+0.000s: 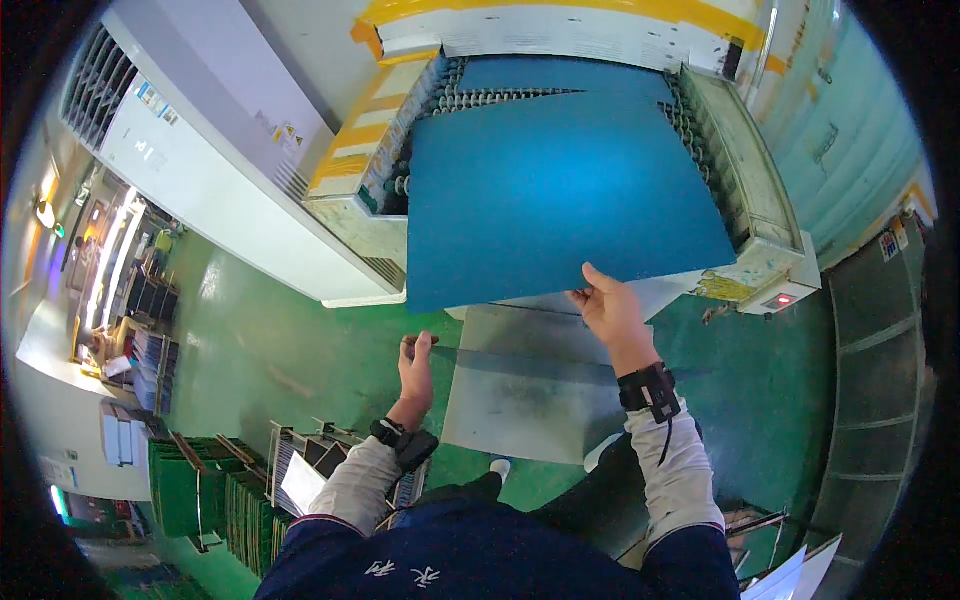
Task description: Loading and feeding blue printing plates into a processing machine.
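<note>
A large flat blue panel (560,200) lies at a skew over the roller conveyor, its near edge jutting out towards me. My right hand (612,318) is at that near edge, closed on it with the thumb over the top face and the fingers at the rim and below. Left of it and lower, my left hand (415,372) hovers apart from the panel's near left corner. Its fingers are loosely curled, the thumb points up, and I see nothing held. Behind the first panel, a second blue panel (560,72) rests on the rollers (500,98).
The conveyor's side rails (735,150) flank the panel, with yellow tape on the left one. A white cabinet (220,190) stands left. A grey mat (540,400) lies on the green floor before me. Racks of green boards (235,500) stand lower left; a grey panelled structure (875,400) stands right.
</note>
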Available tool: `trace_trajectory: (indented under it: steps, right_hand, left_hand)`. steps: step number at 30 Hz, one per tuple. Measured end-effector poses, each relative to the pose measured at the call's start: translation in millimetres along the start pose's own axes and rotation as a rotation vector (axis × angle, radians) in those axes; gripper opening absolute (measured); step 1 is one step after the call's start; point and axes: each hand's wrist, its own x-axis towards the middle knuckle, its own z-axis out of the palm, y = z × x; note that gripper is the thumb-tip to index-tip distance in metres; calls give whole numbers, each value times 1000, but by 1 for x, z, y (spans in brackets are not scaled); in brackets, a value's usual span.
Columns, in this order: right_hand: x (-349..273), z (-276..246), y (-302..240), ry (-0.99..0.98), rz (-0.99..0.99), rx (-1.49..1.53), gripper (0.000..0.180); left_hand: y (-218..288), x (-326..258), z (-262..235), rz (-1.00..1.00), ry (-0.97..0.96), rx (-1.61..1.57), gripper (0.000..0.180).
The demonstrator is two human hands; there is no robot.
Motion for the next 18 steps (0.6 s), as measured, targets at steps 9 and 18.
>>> trace_trajectory:
  steps: [9,18]
  right_hand:
    - [17,11,8,77,0,31,17]
    - [15,15,0,-99,196,-252,24]
  left_hand:
    - [-10,5,-7,18,-27,10,27]
    - [1,6,4,30,8,4,29]
